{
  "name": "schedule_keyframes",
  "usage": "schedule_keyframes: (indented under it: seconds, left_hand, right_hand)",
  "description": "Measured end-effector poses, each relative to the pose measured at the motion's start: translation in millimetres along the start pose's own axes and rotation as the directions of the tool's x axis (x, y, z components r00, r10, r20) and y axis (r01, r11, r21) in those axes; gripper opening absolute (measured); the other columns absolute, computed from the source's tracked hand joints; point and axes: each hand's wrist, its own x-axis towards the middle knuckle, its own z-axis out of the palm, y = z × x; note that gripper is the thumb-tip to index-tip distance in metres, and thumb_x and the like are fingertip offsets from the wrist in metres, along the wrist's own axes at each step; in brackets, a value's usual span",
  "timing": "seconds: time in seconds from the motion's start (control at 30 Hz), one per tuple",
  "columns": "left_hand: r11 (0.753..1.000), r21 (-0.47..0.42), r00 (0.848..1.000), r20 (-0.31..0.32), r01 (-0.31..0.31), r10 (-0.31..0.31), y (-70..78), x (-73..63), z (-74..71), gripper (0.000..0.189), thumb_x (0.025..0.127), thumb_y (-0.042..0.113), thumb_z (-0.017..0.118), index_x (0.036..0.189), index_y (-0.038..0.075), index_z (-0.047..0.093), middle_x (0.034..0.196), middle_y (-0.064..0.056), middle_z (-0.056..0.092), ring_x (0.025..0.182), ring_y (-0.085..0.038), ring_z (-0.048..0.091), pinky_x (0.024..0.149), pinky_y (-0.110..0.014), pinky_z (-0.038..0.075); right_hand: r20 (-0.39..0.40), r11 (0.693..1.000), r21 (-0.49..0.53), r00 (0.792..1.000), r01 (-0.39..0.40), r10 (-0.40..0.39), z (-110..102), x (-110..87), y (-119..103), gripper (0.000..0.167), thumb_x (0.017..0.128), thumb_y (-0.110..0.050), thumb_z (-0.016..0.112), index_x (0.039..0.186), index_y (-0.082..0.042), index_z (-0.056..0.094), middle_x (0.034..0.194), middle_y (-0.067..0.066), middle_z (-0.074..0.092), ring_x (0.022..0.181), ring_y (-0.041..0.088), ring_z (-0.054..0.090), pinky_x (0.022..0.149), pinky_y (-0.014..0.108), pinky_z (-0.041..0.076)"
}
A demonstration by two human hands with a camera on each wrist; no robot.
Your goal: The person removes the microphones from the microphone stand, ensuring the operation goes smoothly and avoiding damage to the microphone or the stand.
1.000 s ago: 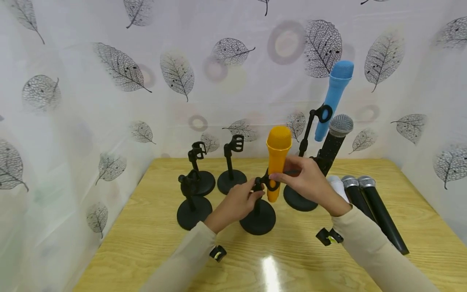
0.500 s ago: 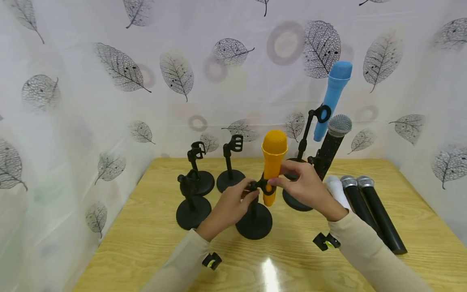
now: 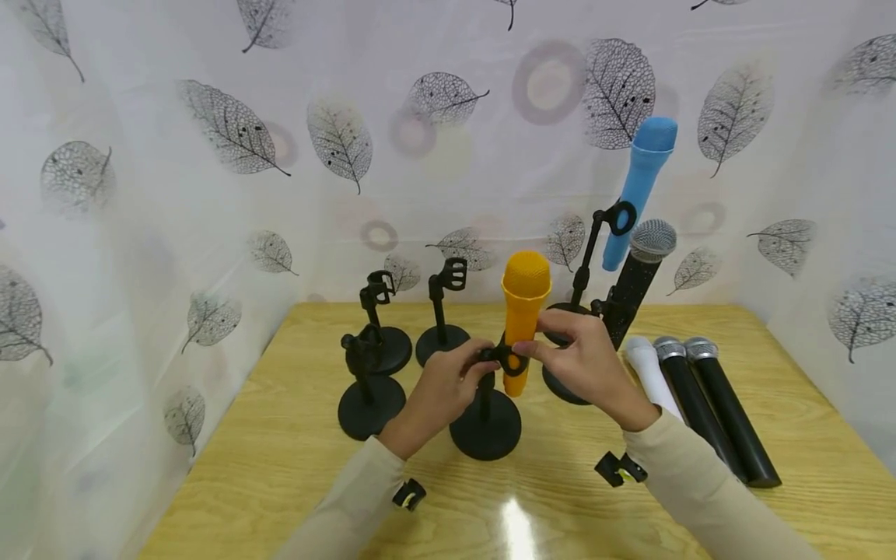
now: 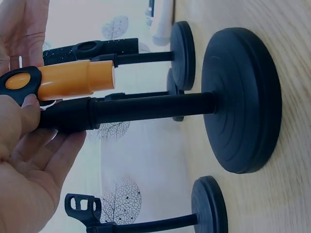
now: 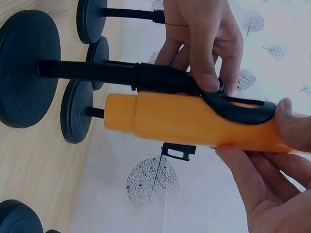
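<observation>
An orange microphone (image 3: 526,295) stands nearly upright in the clip of a black desk stand (image 3: 486,425), its lower end poking out below the clip. My right hand (image 3: 588,362) grips the microphone's body beside the clip, the thumb close to the clip's ring. My left hand (image 3: 441,393) pinches the stand at its joint just below the clip. In the left wrist view the fingers of my left hand (image 4: 63,150) lie around the top of the stand's post. The right wrist view has the clip (image 5: 243,108) wrapped along the orange body.
Several bare black stands (image 3: 371,408) are grouped at the left. Behind my right hand, a blue microphone (image 3: 640,190) and a black speckled microphone (image 3: 633,284) sit tilted in stands. A white microphone (image 3: 652,373) and two black microphones (image 3: 731,412) lie on the table's right side.
Over the last second the orange microphone, its stand and both hands shifted slightly left and nearer to me. In the last half second almost nothing has moved.
</observation>
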Motion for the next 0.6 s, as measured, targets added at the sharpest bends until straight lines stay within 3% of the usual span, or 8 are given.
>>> schedule_keyframes:
  seconds: [0.33,0.43,0.6]
  left_hand:
    - [1.000,0.004,1.000,0.014,0.001,-0.002,0.2,1.0,-1.5,0.028,0.103,0.008,0.060,0.130,0.003,0.061,0.108,-0.007,0.076,0.090,-0.013,0.073,0.074,-0.025,0.058]
    - [1.000,-0.003,1.000,0.015,0.011,-0.011,1.9,1.6,-1.7,0.028,0.102,0.008,0.061,0.129,0.003,0.062,0.107,-0.007,0.076,0.089,-0.013,0.072,0.073,-0.025,0.058]
    - [0.999,-0.040,1.000,0.003,0.012,-0.011,5.1,2.7,-1.0,0.028,0.100,0.013,0.064,0.127,0.006,0.064,0.112,-0.006,0.073,0.097,-0.013,0.071,0.084,-0.023,0.057]
  right_hand:
    - [-0.003,0.999,-0.041,1.000,-0.029,0.029,-8.1,9.0,-12.3,0.018,0.087,-0.010,0.082,0.105,-0.008,0.079,0.100,0.004,0.076,0.096,0.023,0.071,0.084,0.047,0.058]
    - [0.042,0.997,-0.030,0.996,-0.073,0.074,-10.9,8.8,-14.5,0.025,0.089,-0.015,0.081,0.112,-0.008,0.076,0.104,0.006,0.076,0.099,0.025,0.071,0.085,0.047,0.058]
    - [0.089,0.992,0.033,0.989,-0.124,0.121,-10.8,2.2,-11.3,0.036,0.089,-0.014,0.080,0.124,-0.007,0.072,0.115,0.009,0.073,0.108,0.028,0.069,0.087,0.043,0.059]
